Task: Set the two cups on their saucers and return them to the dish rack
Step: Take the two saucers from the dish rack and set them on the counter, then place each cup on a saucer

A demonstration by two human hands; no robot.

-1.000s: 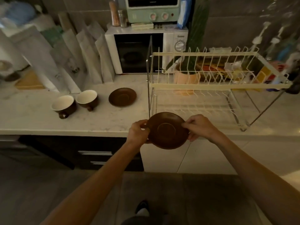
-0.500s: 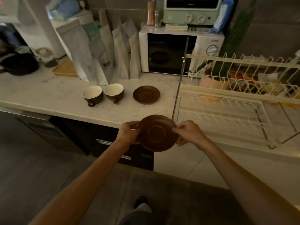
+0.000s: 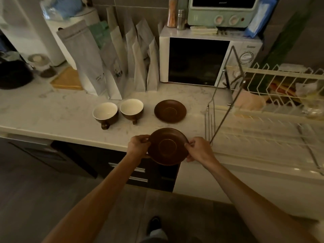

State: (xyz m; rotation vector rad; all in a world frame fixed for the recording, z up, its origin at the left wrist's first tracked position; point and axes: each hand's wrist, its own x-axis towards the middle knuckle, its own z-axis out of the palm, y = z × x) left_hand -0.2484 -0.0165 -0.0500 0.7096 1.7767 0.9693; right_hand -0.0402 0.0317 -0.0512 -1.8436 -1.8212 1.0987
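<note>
Head view: the marble counter [image 3: 52, 113] carries the wire dish rack [image 3: 273, 130] at right, a second saucer [image 3: 170, 111] and two cups [image 3: 105, 114] [image 3: 131, 109] side by side. A brown saucer [image 3: 167, 146] is pinched at opposite rims by left hand [image 3: 138, 146] and right hand [image 3: 199, 149], at the counter's front edge. It is best set flat on the bare marble before the cups.

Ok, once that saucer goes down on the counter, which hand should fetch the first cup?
Left, probably. Both hands grip the held saucer, but the left hand is on the side where the two cups stand; the right hand would have to cross over.
</note>
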